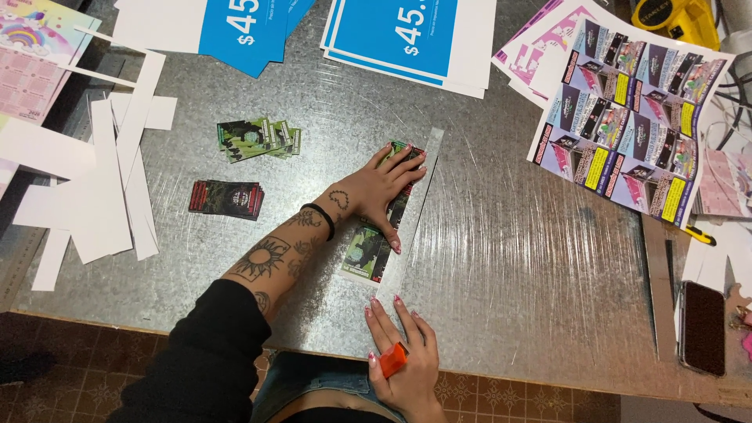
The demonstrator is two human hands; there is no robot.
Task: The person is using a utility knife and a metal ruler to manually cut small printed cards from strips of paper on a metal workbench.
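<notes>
My left hand (381, 188) lies flat, fingers spread, on a strip of printed cards (368, 252) and presses against a long metal ruler (411, 211) that runs diagonally along the strip's right edge. My right hand (403, 352) sits at the near table edge by the ruler's lower end and holds an orange utility knife (392, 359). Its fingertips touch the ruler's near end.
Two small stacks of cut cards, green (258, 139) and dark red (225, 198), lie to the left. White paper offcuts (117, 180) pile at far left. Blue signs (407, 35) at the back, a printed sheet (627, 117) at right, a phone (703, 327) near the right edge.
</notes>
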